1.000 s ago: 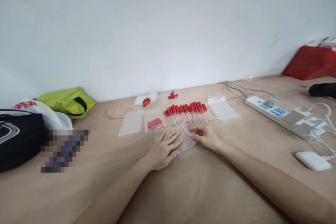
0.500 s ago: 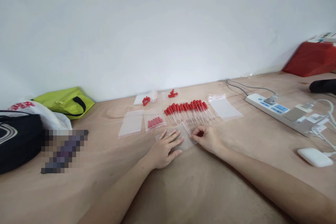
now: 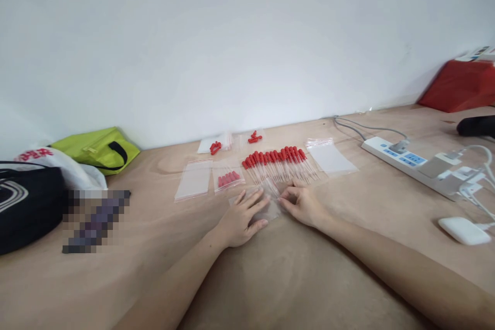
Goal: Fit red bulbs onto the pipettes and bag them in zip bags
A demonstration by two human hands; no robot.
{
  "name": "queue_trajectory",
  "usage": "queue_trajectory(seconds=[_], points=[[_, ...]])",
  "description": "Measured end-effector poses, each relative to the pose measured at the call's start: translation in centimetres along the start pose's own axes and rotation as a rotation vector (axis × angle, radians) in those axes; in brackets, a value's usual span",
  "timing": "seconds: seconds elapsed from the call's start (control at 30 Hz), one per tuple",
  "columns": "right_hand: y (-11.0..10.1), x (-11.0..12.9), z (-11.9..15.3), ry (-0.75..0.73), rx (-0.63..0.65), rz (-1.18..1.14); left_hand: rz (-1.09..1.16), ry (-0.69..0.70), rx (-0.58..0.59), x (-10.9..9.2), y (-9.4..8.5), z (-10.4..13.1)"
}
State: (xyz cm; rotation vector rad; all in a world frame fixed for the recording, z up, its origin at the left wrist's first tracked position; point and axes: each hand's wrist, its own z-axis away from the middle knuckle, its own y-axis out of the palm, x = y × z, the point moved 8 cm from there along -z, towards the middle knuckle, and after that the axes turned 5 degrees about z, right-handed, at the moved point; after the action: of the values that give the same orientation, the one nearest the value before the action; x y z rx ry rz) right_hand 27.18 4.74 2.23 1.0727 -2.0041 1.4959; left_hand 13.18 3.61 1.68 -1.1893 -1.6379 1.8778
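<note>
basically, left hand (image 3: 240, 219) lies flat, fingers spread, on a clear zip bag (image 3: 274, 210) near the red-bulb droppers (image 3: 275, 157), likely pinning it to the surface (image 3: 286, 273) while right hand (image 3: 303, 206) pinches its right edge, thumb to forefinger.

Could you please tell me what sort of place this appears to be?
It looks like an improvised tabletop workspace, though home or office I cannot tell: red-topped droppers and a clear bag lie on a wooden-looking table, with a power strip on the same surface.
</note>
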Motion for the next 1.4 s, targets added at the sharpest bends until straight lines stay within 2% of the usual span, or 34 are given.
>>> queue_trajectory(seconds=[0.13,0.3,0.5,0.57,0.73,0.83,0.93,1.13,1.3,1.4], points=[[0.1,2.0,0.2,-0.233,0.058,0.002,0.001,0.002,-0.062,0.0,-0.4,0.1],[0.8,2.2,0.2,-0.307,0.144,-0.017,-0.006,-0.009,-0.021,0.1,-0.1,0.1],[1.4,0.2,0.1,-0.079,0.176,-0.22,0.003,-0.03,-0.014,0.2,-0.1,0.1],[1.4,0.1,0.1,-0.046,0.181,-0.248,0.006,-0.031,-0.016,0.3,-0.2,0.2],[0.4,0.8,-0.1,-0.165,0.093,-0.019,-0.018,-0.053,-0.027,1.1,-0.4,1.2],[0.3,0.3,-0.5,-0.184,0.109,0.115,-0.01,-0.083,-0.025,1.9,-0.4,2.0],[0.3,-0.4,-0.8,-0.161,0.119,0.121,0.026,-0.122,-0.055,2.3,-0.7,2.6],[-0.3,-0.4,-0.6,-0.154,0.017,0.133,0.088,-0.155,-0.116,2.5,-1.1,2.8],[-1.4,-1.7,-2.0,-0.047,0.021,0.143,0.096,-0.138,-0.104,2.5,-1.0,2.6],[-3.2,-3.4,-4.4,0.1,-0.091,0.288,0.092,-0.138,-0.092,2.6,-1.0,2.6]])
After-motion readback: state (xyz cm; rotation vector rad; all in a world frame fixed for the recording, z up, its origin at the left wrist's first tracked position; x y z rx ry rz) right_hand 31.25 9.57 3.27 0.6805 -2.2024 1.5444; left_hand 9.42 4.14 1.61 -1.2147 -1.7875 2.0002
